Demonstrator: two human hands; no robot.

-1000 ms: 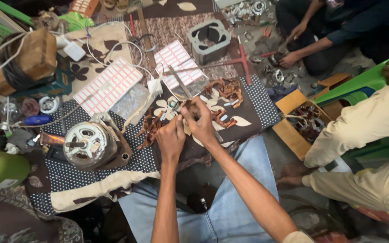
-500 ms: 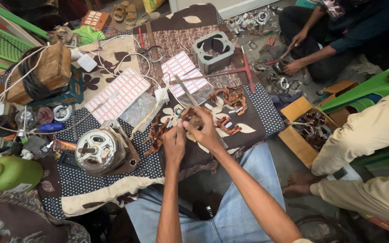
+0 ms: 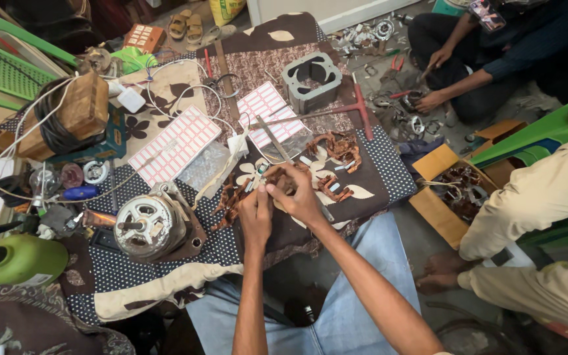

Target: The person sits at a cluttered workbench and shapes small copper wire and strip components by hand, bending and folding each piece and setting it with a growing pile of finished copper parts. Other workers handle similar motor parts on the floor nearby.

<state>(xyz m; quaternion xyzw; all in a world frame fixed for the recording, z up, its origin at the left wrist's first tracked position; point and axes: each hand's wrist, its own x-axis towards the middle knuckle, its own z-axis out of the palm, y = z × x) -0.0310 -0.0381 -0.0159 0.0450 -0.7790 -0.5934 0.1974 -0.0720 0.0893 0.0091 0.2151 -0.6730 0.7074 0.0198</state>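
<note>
Head view, looking down. Left hand (image 3: 256,212) and right hand (image 3: 297,197) meet over the middle of the bench (image 3: 165,289), fingers of both pinched closed on a small bundle of reddish copper winding wire (image 3: 277,176). The bundle sits at the fingertips, between the two hands, just above the cloth. The left hand comes at it from below, the right from the right side, thumb and forefinger bent over it.

More loose copper coils: a clump just left of the left hand (image 3: 230,197), another to the right of the right hand (image 3: 334,187), a third farther up (image 3: 338,144).

The bench is low, covered by a dark dotted cloth with cream leaf shapes (image 3: 376,167). On it: a round silver electric motor (image 3: 144,227) well left of the hands, two white sheets ruled in red (image 3: 174,146), a long metal T-handled tool with a red grip (image 3: 356,112), a grey square metal motor housing (image 3: 311,80), a wooden block wound with black cable (image 3: 67,121), and white cords. A green plastic bottle (image 3: 24,260) lies at the left edge.

Room: concrete floor, metal parts scattered. Another person sits at top right, hands (image 3: 432,79) among the parts. A third person in pale clothes (image 3: 534,197) sits at right, beside a cardboard box of copper scrap (image 3: 455,190).
</note>
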